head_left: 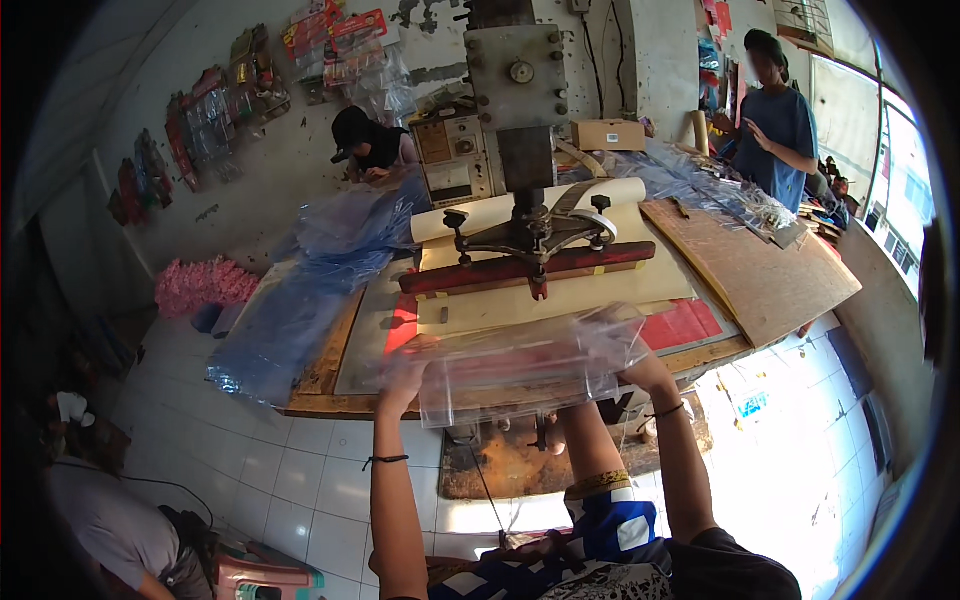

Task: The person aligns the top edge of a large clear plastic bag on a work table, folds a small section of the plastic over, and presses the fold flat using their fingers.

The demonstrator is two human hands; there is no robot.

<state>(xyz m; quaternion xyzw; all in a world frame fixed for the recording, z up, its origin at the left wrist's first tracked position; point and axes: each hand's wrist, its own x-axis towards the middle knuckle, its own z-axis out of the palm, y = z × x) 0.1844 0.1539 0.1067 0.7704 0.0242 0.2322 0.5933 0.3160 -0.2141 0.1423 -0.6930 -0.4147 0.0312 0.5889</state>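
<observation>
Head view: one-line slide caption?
Left hand and right hand hold clear plastic over the table edge, before a machine with a red bar.

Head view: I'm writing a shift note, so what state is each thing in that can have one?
Clear plastic: creased, spread out sideways
Left hand: holding its left end
Right hand: at its right end, grip unclear
Press bar: above yellowish sheet, contact unclear
Bluish plastic: heaped, overhanging
Cardboard box: closed
Wooden board: lying flat
</observation>
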